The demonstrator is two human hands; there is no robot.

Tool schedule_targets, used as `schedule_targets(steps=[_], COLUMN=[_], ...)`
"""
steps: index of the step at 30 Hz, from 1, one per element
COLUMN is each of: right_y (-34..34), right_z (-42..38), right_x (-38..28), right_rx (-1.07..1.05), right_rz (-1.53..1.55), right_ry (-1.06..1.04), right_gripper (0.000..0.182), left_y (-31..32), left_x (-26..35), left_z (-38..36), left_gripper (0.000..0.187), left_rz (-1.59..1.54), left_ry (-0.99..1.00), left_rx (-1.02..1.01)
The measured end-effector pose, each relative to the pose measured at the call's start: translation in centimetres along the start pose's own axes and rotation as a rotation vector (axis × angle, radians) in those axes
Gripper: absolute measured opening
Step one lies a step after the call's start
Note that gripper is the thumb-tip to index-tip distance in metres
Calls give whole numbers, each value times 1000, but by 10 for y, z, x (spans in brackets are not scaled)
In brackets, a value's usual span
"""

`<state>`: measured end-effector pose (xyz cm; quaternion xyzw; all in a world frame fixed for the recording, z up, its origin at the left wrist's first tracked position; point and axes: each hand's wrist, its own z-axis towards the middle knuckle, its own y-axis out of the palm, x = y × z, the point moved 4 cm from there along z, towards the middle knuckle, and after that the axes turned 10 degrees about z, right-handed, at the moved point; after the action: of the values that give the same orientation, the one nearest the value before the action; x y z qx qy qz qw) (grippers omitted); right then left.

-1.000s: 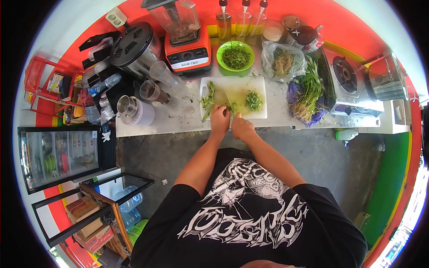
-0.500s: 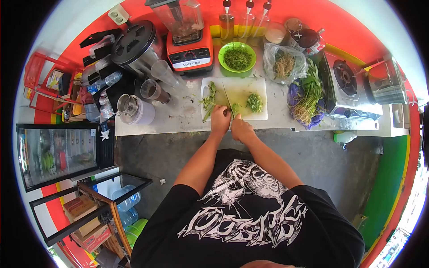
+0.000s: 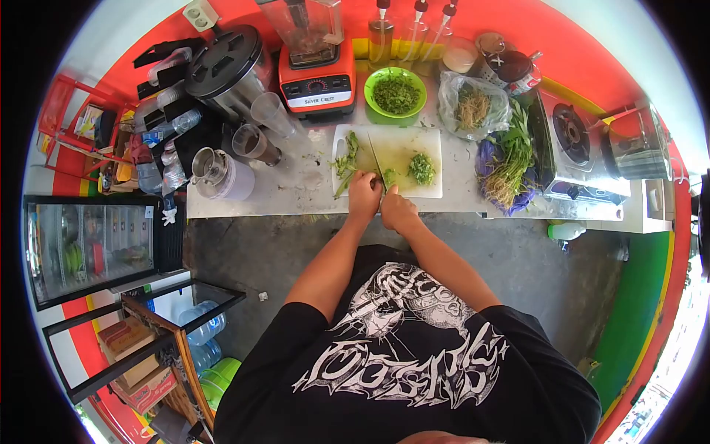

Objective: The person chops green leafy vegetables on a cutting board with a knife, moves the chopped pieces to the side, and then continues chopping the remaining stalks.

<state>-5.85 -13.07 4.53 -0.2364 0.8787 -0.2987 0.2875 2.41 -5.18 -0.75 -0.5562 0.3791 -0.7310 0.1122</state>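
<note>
A white cutting board lies at the counter's front edge. My right hand is closed round the handle of a knife, whose blade points away from me across the board. Close against the blade's left side, my left hand has its fingers curled down on leafy greens, mostly hidden under them. Cut green bits lie just right of the blade. Farther right sits a chopped green pile; uncut green stalks lie along the board's left side.
Behind the board stand a green bowl of chopped greens and a red blender. To the right are a plastic bag with roots, rooted leafy bunches and a gas stove. Plastic cups and a metal-topped jug stand left.
The whole view has shifted slightly. Both hands and the knife keep nearly the same place on the board, and the piles look alike.
</note>
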Motion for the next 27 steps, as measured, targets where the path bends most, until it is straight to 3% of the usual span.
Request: schedule_targets(steps=[14,20,27], right_y=[10,14,18], right_z=[13,13,19], right_x=[16,3,13], right_rx=[228,114,118], right_rz=[236,254,203], right_ry=[-94,-260,-268], right_gripper=[34,36,37], left_y=[-21,-27,-25], left_x=[-4,-15,-17], left_z=[-1,2,6], left_gripper=[18,21,19], left_rz=[-208,-179,-147], left_ry=[-89,-148,-190], left_rx=[-25,-28,-71])
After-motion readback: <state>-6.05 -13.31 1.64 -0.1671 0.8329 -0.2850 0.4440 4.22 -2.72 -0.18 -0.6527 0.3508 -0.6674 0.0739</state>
